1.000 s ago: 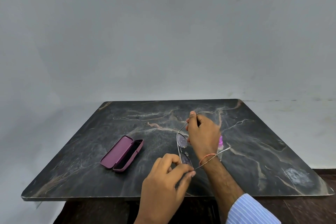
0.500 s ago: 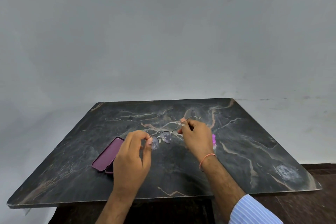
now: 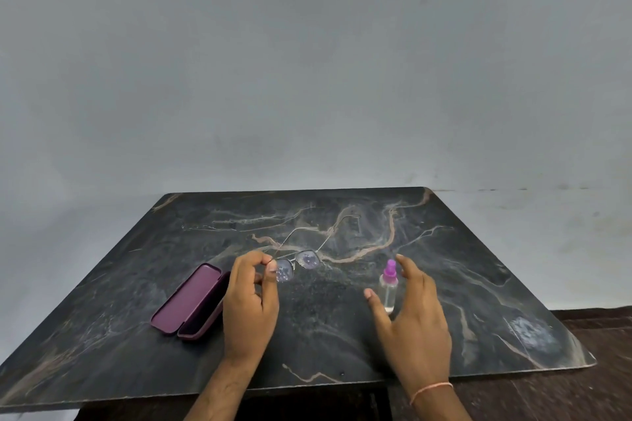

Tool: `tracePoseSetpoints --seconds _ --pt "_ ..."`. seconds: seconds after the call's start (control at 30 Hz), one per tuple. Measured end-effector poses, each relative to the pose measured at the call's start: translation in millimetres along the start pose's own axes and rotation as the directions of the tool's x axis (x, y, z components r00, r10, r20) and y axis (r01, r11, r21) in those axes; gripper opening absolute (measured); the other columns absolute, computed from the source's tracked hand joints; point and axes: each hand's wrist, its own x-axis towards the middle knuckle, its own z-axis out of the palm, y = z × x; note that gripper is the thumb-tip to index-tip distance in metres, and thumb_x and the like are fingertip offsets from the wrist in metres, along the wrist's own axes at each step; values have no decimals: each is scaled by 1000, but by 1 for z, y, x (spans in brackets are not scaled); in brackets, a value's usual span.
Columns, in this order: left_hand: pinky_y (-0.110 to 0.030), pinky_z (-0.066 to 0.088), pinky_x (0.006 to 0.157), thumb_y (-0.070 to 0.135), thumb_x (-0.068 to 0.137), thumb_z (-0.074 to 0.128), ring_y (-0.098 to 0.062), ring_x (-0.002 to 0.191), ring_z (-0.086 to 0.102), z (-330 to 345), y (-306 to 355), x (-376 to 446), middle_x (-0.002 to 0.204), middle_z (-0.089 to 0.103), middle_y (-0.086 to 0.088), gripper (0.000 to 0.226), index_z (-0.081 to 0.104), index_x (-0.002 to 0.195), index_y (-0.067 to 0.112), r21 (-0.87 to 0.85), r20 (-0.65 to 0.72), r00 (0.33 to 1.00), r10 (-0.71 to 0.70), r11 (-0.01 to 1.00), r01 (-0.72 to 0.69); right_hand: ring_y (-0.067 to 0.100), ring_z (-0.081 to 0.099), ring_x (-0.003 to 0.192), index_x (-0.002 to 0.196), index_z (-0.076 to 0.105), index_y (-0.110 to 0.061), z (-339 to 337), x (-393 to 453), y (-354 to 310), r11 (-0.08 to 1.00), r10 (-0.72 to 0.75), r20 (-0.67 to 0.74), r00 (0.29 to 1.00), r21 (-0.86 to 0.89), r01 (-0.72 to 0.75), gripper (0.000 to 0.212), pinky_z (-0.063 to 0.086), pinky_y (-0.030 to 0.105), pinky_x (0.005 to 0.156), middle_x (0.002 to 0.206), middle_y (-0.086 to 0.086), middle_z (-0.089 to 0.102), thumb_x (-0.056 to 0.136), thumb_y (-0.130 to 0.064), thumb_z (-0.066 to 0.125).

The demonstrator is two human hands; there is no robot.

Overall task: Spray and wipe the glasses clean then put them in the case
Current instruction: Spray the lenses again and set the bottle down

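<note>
Thin metal-framed glasses are held above the dark marble table, arms unfolded and pointing away from me. My left hand pinches the left end of the frame between thumb and fingers. A small clear spray bottle with a pink top stands upright on the table to the right. My right hand is open around the bottle, thumb left of it and fingers right of it, not closed on it. The purple glasses case lies open just left of my left hand.
The table ends at a plain grey wall behind. A pale smudge marks the table's near right corner. A dark floor shows at the lower right past the table edge.
My right hand has let go of the glasses and moved right to the spray bottle. My left hand alone holds the frame now. The camera has shifted, so the bottle is uncovered.
</note>
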Motion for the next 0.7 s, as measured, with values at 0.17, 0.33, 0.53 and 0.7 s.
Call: tracePoseSetpoints --seconds 0.17,0.33,0.53,0.7 --pt "-26 53 63 25 108 59 -15 84 65 2 -5 2 108 66 10 5 63 110 25 -55 6 999 -39 998 39 14 72 83 143 40 -45 12 10 3 999 38 9 999 24 -38 64 58 35 70 129 -17 68 91 -47 77" --pt "-18 51 64 18 108 61 -15 83 65 3 -6 0 105 66 11 7 64 111 24 -75 47 998 -40 996 44 3 74 94 137 43 -53 15 18 14 903 50 141 989 417 -105 61 62 34 86 123 -17 71 96 -22 77" --pt "-31 56 64 18 109 61 -19 81 65 4 -15 3 108 69 5 9 63 112 26 -114 39 997 -65 991 69 27 70 91 145 54 -35 11 22 5 105 54 516 855 848 -519 47 62 41 70 119 12 74 103 -15 54" --pt "-43 58 64 18 109 61 -22 80 66 7 -15 3 105 69 1 9 62 112 26 -129 33 998 -49 990 52 17 42 58 148 55 -30 12 22 4 -153 -71 612 788 774 -615 50 22 26 45 95 10 58 102 -20 39"
